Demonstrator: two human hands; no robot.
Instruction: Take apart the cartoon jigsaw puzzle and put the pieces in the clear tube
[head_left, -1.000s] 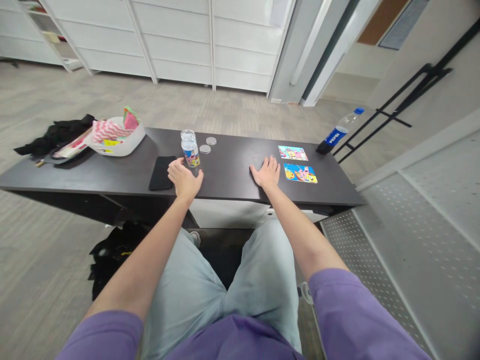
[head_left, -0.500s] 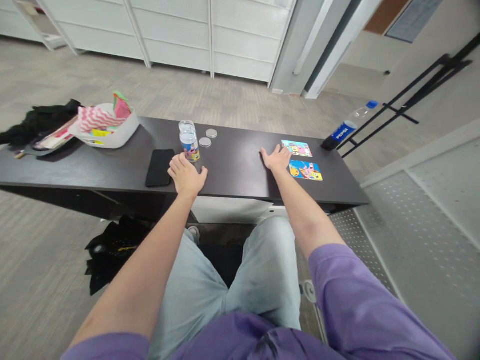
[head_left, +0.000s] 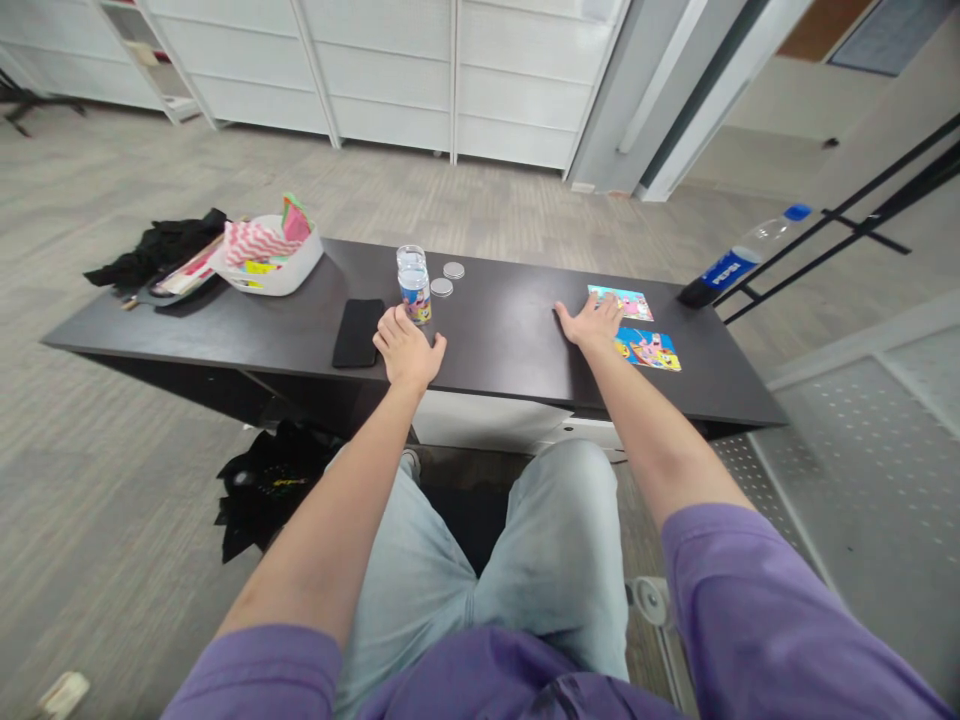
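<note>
My left hand (head_left: 409, 348) lies on the dark tabletop with its fingers apart, holding nothing. Its fingertips are at the near side of a clear jar with a colourful cartoon print (head_left: 417, 302); whether they touch it I cannot tell. Right behind stands a second clear jar (head_left: 410, 257). Two round silver lids (head_left: 454, 270) lie to the right of the jars. My right hand (head_left: 592, 322) is spread flat, its fingers over part of the upper cartoon card (head_left: 636, 305). A lower blue cartoon card (head_left: 652, 350) lies beside its wrist, partly covered.
A black flat object like a phone (head_left: 358, 333) lies left of my left hand. Farther left are a white basket (head_left: 281, 278) with colourful things and a black cloth (head_left: 161, 248). A Pepsi bottle (head_left: 731, 270) stands at the table's right end, near a black metal frame (head_left: 855, 230).
The camera view has turned left, so everything sits farther right. My right hand has shifted slightly farther over the upper card. My left hand stays by the jar.
</note>
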